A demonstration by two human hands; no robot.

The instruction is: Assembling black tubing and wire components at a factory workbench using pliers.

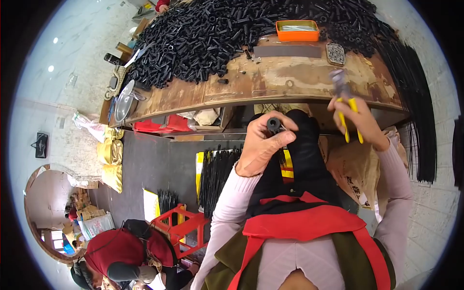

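My left hand (258, 145) is raised over my lap, its fingers curled around a black tubular part (274, 123) whose round hollow end faces up. In my right hand (361, 121) are pliers (353, 105) with yellow handles. Their metal jaws point toward the bench and look smeared by motion, so whether they grip anything cannot be made out. The pliers are apart from the black part. On the wooden bench (275, 77) ahead, a large heap of similar black parts (203, 38) spreads along the back.
An orange tin (298, 36) holds thin metal pins, near a small dish (335, 54) of tiny metal bits and a grey strip (287, 51). Long black rods (418, 111) hang at the right. A metal bowl (126, 101) stands left. Behind-left, a person (121, 251) bends near a red stool (186, 229).
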